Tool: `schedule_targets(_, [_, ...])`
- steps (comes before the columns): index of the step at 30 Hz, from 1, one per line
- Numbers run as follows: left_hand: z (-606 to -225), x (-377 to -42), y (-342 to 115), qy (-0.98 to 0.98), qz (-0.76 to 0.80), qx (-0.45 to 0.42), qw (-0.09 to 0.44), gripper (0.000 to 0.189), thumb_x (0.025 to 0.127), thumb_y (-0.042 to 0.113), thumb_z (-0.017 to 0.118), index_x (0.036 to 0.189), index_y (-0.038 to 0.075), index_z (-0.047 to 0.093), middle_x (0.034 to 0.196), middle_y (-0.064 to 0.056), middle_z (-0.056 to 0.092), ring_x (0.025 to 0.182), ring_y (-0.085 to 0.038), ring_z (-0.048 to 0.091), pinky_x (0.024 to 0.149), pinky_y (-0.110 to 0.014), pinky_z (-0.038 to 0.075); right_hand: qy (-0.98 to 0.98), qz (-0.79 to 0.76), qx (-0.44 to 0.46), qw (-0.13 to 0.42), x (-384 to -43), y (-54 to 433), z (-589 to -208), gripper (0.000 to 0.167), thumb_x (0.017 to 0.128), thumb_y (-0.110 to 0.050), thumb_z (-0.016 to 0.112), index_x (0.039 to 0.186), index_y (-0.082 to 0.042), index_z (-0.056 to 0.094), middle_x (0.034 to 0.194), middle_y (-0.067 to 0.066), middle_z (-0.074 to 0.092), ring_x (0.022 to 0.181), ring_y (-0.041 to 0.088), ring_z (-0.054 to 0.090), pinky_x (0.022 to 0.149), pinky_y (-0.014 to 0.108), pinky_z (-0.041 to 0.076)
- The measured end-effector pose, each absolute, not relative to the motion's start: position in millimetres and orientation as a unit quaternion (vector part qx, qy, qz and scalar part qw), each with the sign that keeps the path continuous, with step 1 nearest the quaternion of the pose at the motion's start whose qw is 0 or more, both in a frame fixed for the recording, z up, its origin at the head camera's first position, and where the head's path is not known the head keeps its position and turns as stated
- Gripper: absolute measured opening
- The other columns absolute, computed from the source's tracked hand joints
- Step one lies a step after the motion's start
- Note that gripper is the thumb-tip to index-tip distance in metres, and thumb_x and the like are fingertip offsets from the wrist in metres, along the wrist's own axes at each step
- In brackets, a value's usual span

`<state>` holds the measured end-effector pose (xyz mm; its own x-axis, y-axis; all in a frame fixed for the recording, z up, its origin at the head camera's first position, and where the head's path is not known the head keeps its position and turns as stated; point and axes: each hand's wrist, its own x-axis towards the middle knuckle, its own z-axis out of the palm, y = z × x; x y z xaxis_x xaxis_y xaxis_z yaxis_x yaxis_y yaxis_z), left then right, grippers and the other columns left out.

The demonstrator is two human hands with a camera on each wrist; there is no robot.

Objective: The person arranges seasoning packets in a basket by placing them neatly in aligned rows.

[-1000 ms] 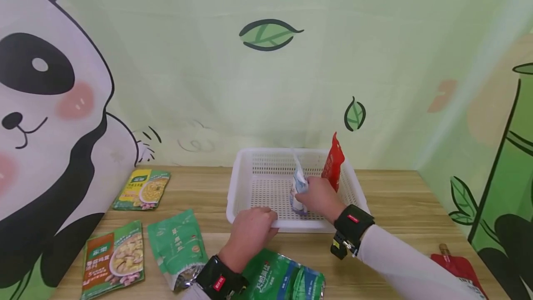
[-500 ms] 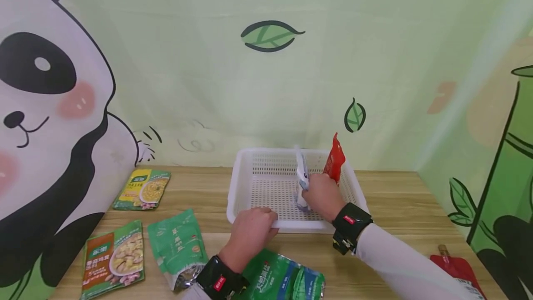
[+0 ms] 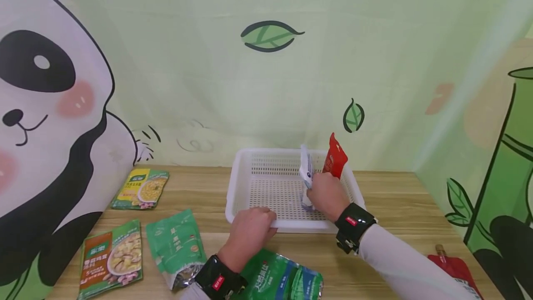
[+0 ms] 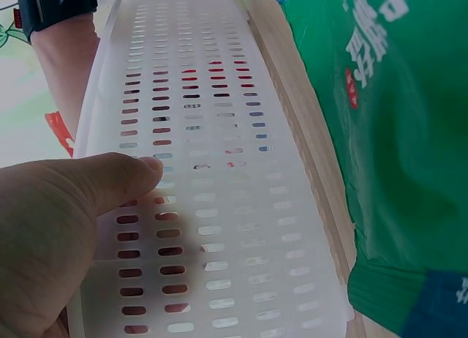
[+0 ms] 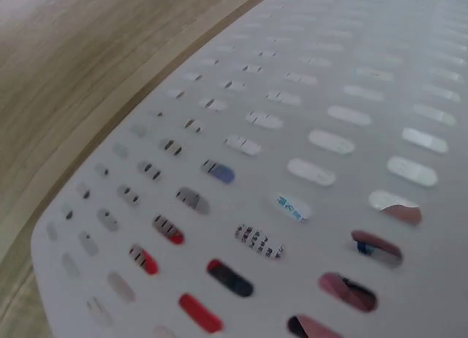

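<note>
White bag (image 3: 306,170), right of centre, pinched by the right hand (image 3: 330,195), seemingly being positioned in the basket (image 3: 300,227) the left hand (image 3: 252,229) grips; steady release likely next.

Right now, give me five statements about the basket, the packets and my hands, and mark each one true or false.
1. The left hand holds the near side of the white basket. True.
2. The yellow packet lies on the table. True.
3. The right hand holds the yellow packet. False: it holds the white packet.
4. The red packet is in the basket. True.
5. The red spouted pouch is in the basket. False: it lies on the table, right of the basket.
</note>
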<state>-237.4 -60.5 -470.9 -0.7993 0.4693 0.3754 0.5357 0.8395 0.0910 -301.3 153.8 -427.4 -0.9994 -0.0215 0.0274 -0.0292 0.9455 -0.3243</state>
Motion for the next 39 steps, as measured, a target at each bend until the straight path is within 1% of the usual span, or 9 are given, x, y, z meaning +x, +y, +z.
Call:
schedule_targets(6, [-472, -237, -61, -0.942, -0.1, -0.267, 0.177, 0.012, 0.083, 0.026, 0.086, 0.084, 0.017, 0.078, 0.081, 0.006, 0.076, 0.069, -0.011, 0.068, 0.056, -0.024, 0.05, -0.988, 0.156, 0.012, 0.014, -300, 157, -428, 0.034, 0.091, -0.023, 0.08, 0.112, 0.002, 0.069, 0.078, 0.012, 0.071, 0.058, 0.021, 0.062, 0.06, 0.03, 0.054])
schedule_targets(9, [-472, -237, -61, -0.942, -0.1, -0.267, 0.177, 0.013, 0.083, 0.026, 0.087, 0.084, 0.017, 0.078, 0.082, 0.006, 0.076, 0.069, -0.011, 0.068, 0.057, -0.024, 0.05, -0.988, 0.153, 0.013, 0.017, -298, 158, -428, 0.035, 0.09, -0.023, 0.08, 0.111, 0.002, 0.069, 0.08, 0.012, 0.071, 0.058, 0.021, 0.063, 0.063, 0.032, 0.057])
schedule_targets(12, [-473, -238, -61, -0.942, -0.098, -0.268, 0.177, 0.012, 0.083, 0.027, 0.086, 0.085, 0.018, 0.078, 0.082, 0.006, 0.076, 0.069, -0.011, 0.068, 0.057, -0.024, 0.049, -0.986, 0.163, 0.008, 0.019, -296, 160, -428, 0.035, 0.09, -0.023, 0.081, 0.113, 0.0, 0.068, 0.084, 0.012, 0.073, 0.061, 0.021, 0.065, 0.068, 0.035, 0.061])
schedule_targets(16, [-473, -238, -61, -0.941, -0.096, -0.271, 0.18, 0.012, 0.084, 0.027, 0.086, 0.084, 0.018, 0.078, 0.081, 0.007, 0.075, 0.069, -0.01, 0.068, 0.057, -0.023, 0.049, -0.984, 0.18, 0.001, 0.014, -293, 164, -428, 0.039, 0.089, -0.024, 0.082, 0.118, -0.001, 0.068, 0.092, 0.012, 0.075, 0.064, 0.021, 0.066, 0.072, 0.035, 0.062])
schedule_targets(20, [-473, -237, -61, -0.94, -0.1, -0.271, 0.182, 0.012, 0.083, 0.026, 0.086, 0.083, 0.018, 0.078, 0.081, 0.007, 0.075, 0.068, -0.01, 0.068, 0.057, -0.024, 0.049, -0.984, 0.176, 0.001, 0.004, -292, 166, -427, 0.042, 0.088, -0.024, 0.083, 0.12, 0.0, 0.067, 0.094, 0.013, 0.076, 0.064, 0.02, 0.066, 0.07, 0.034, 0.06])
schedule_targets(25, [-473, -238, -61, -0.941, -0.105, -0.267, 0.18, 0.011, 0.084, 0.026, 0.085, 0.084, 0.018, 0.078, 0.081, 0.006, 0.076, 0.069, -0.01, 0.068, 0.057, -0.023, 0.049, -0.988, 0.157, -0.004, 0.004, -293, 165, -429, 0.041, 0.089, -0.025, 0.083, 0.116, 0.001, 0.067, 0.087, 0.013, 0.074, 0.061, 0.02, 0.064, 0.067, 0.032, 0.059])
schedule_targets(29, [-473, -238, -61, -0.941, -0.102, -0.267, 0.179, 0.012, 0.084, 0.027, 0.086, 0.084, 0.017, 0.078, 0.081, 0.006, 0.075, 0.068, -0.01, 0.068, 0.056, -0.023, 0.048, -0.988, 0.154, -0.016, 0.0, -295, 163, -430, 0.041, 0.088, -0.027, 0.083, 0.115, 0.0, 0.067, 0.085, 0.011, 0.073, 0.061, 0.02, 0.064, 0.067, 0.033, 0.058])
schedule_targets(39, [-472, -237, -61, -0.942, -0.095, -0.265, 0.181, 0.014, 0.084, 0.027, 0.086, 0.082, 0.017, 0.077, 0.08, 0.007, 0.075, 0.067, -0.01, 0.066, 0.055, -0.023, 0.048, -0.988, 0.155, -0.003, 0.015, -296, 164, -432, 0.04, 0.089, -0.027, 0.083, 0.112, 0.002, 0.068, 0.083, 0.013, 0.072, 0.058, 0.02, 0.063, 0.061, 0.031, 0.056])
